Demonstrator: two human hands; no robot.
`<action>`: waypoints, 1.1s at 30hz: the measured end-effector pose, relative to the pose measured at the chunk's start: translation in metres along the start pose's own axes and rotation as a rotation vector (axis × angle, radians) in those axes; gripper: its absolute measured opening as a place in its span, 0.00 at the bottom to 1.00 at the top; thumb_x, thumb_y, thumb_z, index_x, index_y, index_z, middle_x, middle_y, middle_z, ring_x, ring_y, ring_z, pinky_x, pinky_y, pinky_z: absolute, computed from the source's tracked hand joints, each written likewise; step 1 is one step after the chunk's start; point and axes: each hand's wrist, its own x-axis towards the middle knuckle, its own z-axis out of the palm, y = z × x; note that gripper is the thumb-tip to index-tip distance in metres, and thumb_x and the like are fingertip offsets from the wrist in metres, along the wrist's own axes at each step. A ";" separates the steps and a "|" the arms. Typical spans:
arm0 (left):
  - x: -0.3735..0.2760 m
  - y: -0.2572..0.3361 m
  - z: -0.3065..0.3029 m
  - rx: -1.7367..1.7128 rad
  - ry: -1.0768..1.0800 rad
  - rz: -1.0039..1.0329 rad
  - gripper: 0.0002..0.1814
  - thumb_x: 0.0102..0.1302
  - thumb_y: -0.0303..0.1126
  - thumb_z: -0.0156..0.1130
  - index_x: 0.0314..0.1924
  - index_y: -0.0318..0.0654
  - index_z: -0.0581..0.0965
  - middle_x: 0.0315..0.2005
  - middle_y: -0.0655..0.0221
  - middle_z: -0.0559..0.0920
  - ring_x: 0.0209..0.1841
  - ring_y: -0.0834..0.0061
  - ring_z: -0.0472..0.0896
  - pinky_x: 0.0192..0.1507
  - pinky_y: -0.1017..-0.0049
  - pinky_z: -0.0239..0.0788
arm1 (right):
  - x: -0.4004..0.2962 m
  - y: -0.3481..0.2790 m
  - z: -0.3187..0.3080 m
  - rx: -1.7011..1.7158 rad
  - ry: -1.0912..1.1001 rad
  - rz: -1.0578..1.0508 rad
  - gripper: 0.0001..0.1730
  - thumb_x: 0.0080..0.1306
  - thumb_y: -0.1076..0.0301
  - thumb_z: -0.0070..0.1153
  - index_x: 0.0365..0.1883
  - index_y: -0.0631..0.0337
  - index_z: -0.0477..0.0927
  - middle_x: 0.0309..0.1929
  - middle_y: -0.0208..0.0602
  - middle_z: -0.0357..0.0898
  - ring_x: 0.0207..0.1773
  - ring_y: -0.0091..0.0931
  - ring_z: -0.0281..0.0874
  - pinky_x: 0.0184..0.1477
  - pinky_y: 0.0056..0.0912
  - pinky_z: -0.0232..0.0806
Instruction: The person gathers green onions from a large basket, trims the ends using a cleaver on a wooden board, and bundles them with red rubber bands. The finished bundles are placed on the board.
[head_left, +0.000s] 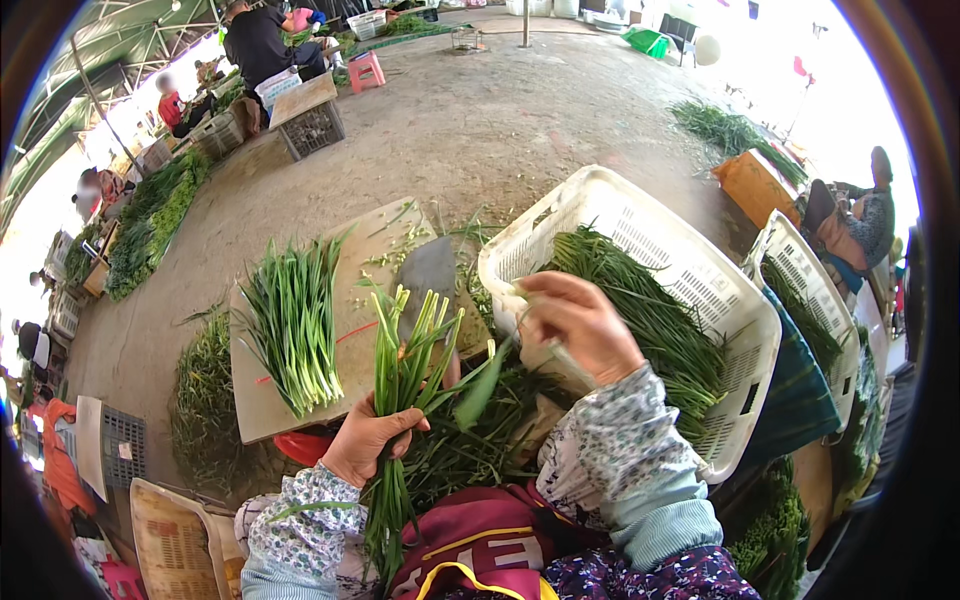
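Note:
My left hand (375, 439) is closed around a bunch of green garlic chives (390, 375), held upright with the pale cut ends up. To its right, my right hand (574, 322) is raised beside the rim of a white plastic crate (637, 217); it is blurred, with a bit of pale stalk at the fingertips. A blurred green leaf (480, 394) hangs between the hands. A neat pile of chives (296, 322) lies on a wooden board (360, 247). Behind the held bunch, a wide dark metal blade (427, 277) rests on the board. More chives (630, 307) fill part of the crate.
Loose leaves (472, 450) lie heaped below my hands, and another heap (206, 397) is left of the board. Red ties show on the board. A second white crate (810, 277) stands at the right. Several people sit farther off, among vegetables, crates and a pink stool (366, 71).

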 end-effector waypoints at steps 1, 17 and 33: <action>0.003 -0.001 0.003 0.017 0.000 -0.002 0.13 0.66 0.24 0.64 0.49 0.30 0.76 0.29 0.59 0.84 0.16 0.79 0.72 0.18 0.80 0.61 | -0.001 0.002 0.015 -0.166 0.000 0.045 0.19 0.68 0.73 0.59 0.56 0.68 0.76 0.27 0.31 0.79 0.26 0.21 0.76 0.29 0.20 0.69; 0.012 -0.011 -0.001 -0.003 -0.051 -0.067 0.18 0.68 0.28 0.63 0.55 0.33 0.74 0.32 0.58 0.83 0.16 0.80 0.70 0.19 0.81 0.60 | 0.019 0.033 0.006 0.187 0.365 -0.030 0.12 0.78 0.68 0.45 0.42 0.64 0.79 0.14 0.24 0.65 0.13 0.16 0.54 0.15 0.20 0.48; 0.007 -0.002 -0.003 0.068 0.010 0.040 0.15 0.65 0.27 0.67 0.51 0.34 0.77 0.34 0.62 0.85 0.21 0.83 0.75 0.21 0.82 0.65 | 0.008 0.057 0.035 -0.442 -0.190 -0.091 0.23 0.66 0.62 0.65 0.52 0.70 0.76 0.28 0.36 0.83 0.33 0.21 0.81 0.33 0.26 0.71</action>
